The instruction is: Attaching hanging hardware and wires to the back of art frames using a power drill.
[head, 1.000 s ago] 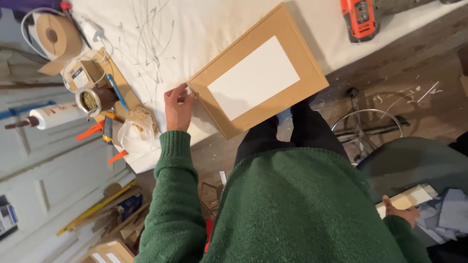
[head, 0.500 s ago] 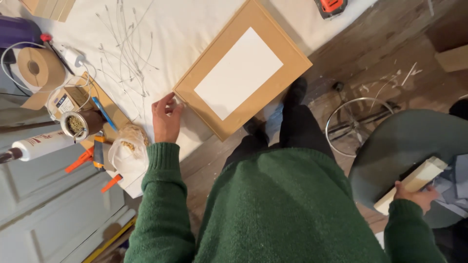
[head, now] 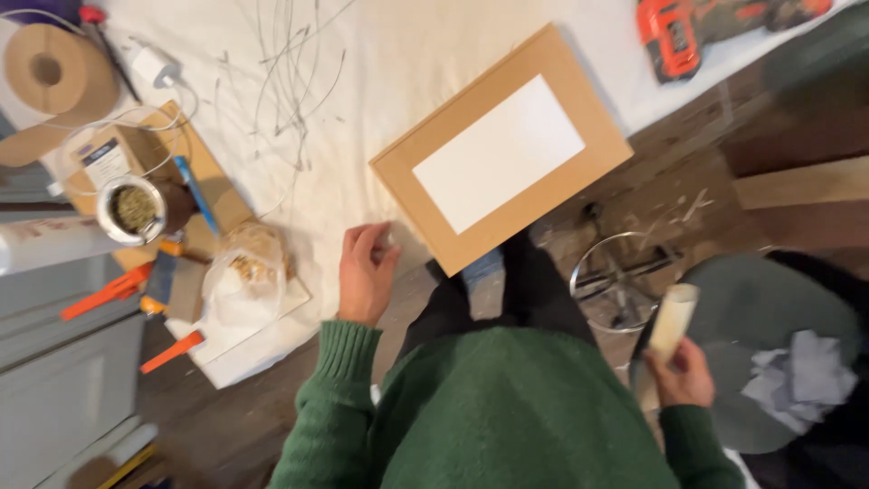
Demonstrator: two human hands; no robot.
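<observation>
Left hand (head: 365, 272) sits at the edge of the white-covered table (head: 407, 81), fingers curled in loosely. It might be pinching something small and pale, but it's too blurry to call. Just to its right lies a brown cardboard frame (head: 501, 149) with a white sheet in the middle, one corner hanging off the table edge. Right hand (head: 681, 373) is down low by a grey round stool (head: 769, 317), fingers wrapped around a pale rolled-up paper (head: 671, 321). Bag of snacks (head: 243, 276) and a roll of brown tape (head: 54, 77) are off to the left.
</observation>
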